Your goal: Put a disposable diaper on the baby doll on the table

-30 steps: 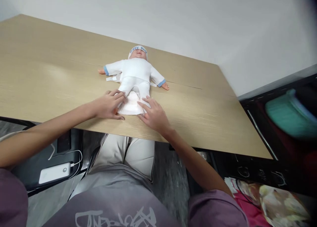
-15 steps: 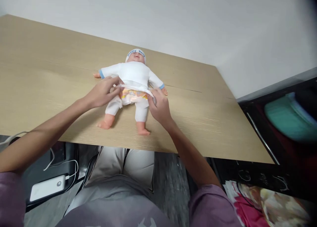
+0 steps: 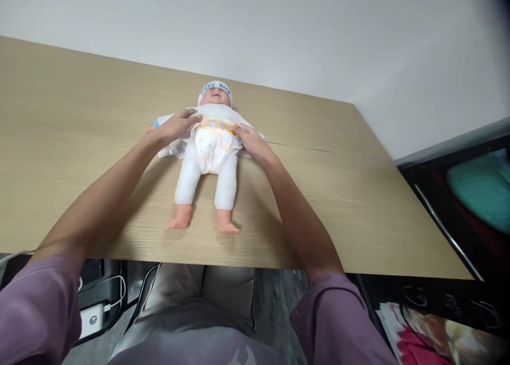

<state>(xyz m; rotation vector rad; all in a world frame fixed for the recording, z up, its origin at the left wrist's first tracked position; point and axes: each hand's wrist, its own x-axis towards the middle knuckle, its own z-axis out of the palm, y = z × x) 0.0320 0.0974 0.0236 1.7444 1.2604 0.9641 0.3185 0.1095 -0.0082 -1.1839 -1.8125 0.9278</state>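
A baby doll [image 3: 226, 189] in white clothing with blue cuffs lies on its back, feet towards me. A white diaper [image 3: 213, 148] with an orange patterned waistband covers its hips, the front spread up over the belly. My left hand [image 3: 180, 126] has its fingers closed on the waistband's left end. At the opposite end, my right hand [image 3: 252, 141] pinches the band's right edge. Both hands partly hide the doll's arms. A white side flap of the diaper [image 3: 170, 151] sticks out on the table below my left wrist. A lettered white headband [image 3: 215, 86] circles the doll's head.
The wooden table [image 3: 319, 195] has a thin seam across it, and a pale wall [image 3: 258, 30] rises behind. Below the near edge, a white power bank [image 3: 91, 321] with a cable lies at left. A teal item [image 3: 482, 189] and a colourful bag [image 3: 430, 333] are at right.
The diaper's front has moved up from between the legs to the belly, and both hands have moved up with it. The doll's legs now lie straighter, and the view has shifted slightly.
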